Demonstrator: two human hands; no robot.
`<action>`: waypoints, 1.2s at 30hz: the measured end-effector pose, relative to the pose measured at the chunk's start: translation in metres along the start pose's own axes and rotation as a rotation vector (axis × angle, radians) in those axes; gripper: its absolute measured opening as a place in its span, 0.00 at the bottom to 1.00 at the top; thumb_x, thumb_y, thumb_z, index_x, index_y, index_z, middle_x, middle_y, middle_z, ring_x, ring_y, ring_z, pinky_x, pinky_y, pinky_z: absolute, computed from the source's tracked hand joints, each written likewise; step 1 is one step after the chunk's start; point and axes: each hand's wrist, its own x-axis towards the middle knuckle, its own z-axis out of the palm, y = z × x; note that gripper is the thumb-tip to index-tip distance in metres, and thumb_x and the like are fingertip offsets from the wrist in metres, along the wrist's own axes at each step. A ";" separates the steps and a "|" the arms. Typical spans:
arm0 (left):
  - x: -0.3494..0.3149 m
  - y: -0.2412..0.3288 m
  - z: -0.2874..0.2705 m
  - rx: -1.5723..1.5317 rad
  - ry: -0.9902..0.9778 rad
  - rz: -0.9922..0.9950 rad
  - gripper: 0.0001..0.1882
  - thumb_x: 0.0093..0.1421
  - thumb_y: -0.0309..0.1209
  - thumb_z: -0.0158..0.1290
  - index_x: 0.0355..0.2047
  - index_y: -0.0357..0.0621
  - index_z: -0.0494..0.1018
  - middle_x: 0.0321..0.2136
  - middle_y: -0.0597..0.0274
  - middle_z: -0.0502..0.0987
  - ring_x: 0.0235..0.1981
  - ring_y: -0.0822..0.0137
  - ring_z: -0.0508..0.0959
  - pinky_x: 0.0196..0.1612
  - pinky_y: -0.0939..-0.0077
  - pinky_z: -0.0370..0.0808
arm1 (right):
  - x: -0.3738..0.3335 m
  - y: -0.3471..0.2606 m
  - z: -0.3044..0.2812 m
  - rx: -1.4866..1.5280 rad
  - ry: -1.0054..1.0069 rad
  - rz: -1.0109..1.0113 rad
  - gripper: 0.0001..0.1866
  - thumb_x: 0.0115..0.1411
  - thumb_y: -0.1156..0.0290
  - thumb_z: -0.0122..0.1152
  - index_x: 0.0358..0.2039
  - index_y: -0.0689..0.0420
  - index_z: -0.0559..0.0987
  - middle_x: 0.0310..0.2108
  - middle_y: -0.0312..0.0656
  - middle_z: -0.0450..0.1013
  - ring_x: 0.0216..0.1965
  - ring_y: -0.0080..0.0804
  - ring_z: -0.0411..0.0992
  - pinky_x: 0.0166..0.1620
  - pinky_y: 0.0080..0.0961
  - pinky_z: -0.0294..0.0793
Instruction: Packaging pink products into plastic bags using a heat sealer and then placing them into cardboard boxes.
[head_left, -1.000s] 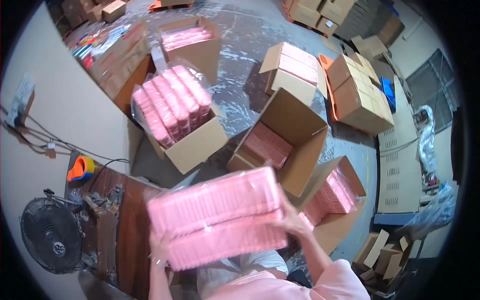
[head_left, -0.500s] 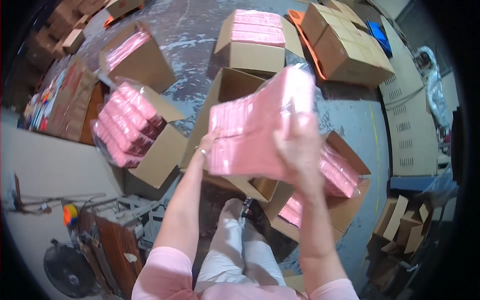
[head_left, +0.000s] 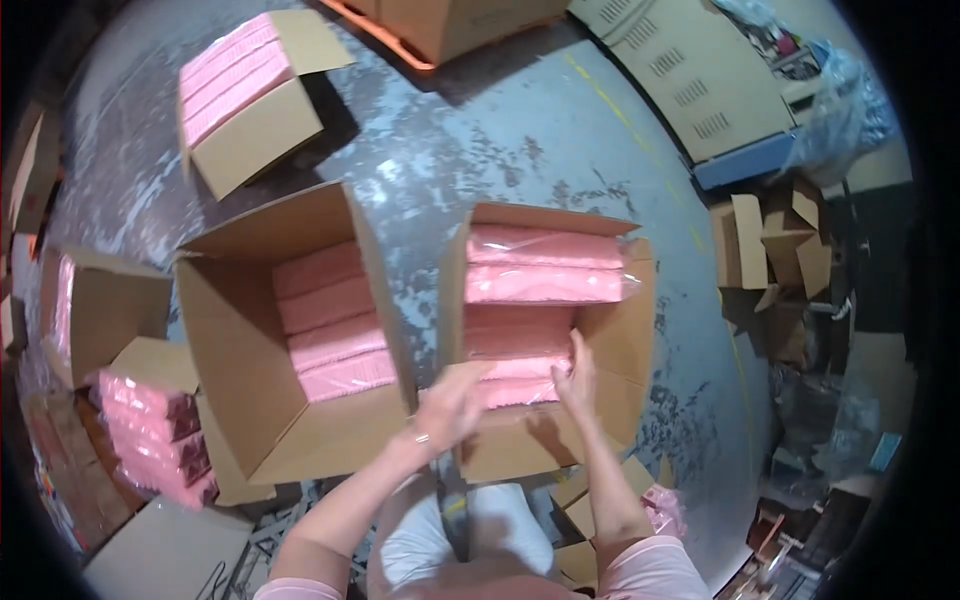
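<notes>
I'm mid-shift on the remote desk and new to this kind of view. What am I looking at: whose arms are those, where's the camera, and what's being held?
There's no machine arm here: those are a person's own bare hands. The camera is a wide fisheye worn on the head, looking down, so straight edges bend near the rim.

Open cartons stand on the worn floor. The left carton and the right carton both contain pink packs in clear wrap. The left hand and right hand are at either end of a pink pack in the right carton; I can't tell whether either grips it.
</notes>
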 end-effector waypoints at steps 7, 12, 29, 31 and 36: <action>0.151 -0.131 0.129 0.859 -0.489 0.095 0.28 0.57 0.28 0.48 0.59 0.42 0.58 0.58 0.51 0.62 0.61 0.50 0.59 0.61 0.46 0.54 | 0.144 0.081 -0.040 -0.881 0.036 -0.414 0.39 0.39 0.76 0.64 0.56 0.57 0.63 0.51 0.51 0.63 0.57 0.51 0.58 0.60 0.56 0.51; 0.160 -0.134 0.109 1.089 -0.509 -0.146 0.19 0.57 0.27 0.48 0.51 0.46 0.66 0.42 0.54 0.74 0.49 0.60 0.73 0.49 0.54 0.69 | 0.178 0.156 -0.050 -1.066 0.028 -0.431 0.16 0.42 0.72 0.61 0.35 0.57 0.77 0.43 0.47 0.69 0.48 0.45 0.65 0.61 0.51 0.52; -0.205 0.242 -0.056 0.375 0.193 0.184 0.10 0.46 0.21 0.51 0.32 0.44 0.73 0.31 0.63 0.72 0.37 0.56 0.72 0.39 0.65 0.72 | 0.053 -0.188 -0.292 -0.323 -0.088 -1.486 0.06 0.36 0.77 0.59 0.18 0.52 0.76 0.22 0.34 0.69 0.36 0.37 0.66 0.48 0.42 0.63; -0.278 0.280 -0.042 0.427 0.274 -0.099 0.09 0.47 0.21 0.52 0.30 0.45 0.73 0.27 0.62 0.70 0.32 0.58 0.73 0.34 0.68 0.73 | 0.027 -0.227 -0.263 -0.290 -0.202 -1.633 0.06 0.36 0.76 0.59 0.18 0.51 0.76 0.22 0.34 0.69 0.36 0.37 0.66 0.48 0.43 0.63; -0.438 0.330 0.033 0.601 0.739 -0.513 0.06 0.46 0.22 0.54 0.27 0.46 0.74 0.23 0.60 0.68 0.27 0.59 0.73 0.30 0.67 0.72 | -0.085 -0.281 -0.136 -0.108 -0.588 -2.041 0.07 0.34 0.73 0.62 0.17 0.49 0.74 0.21 0.32 0.69 0.34 0.34 0.65 0.51 0.44 0.63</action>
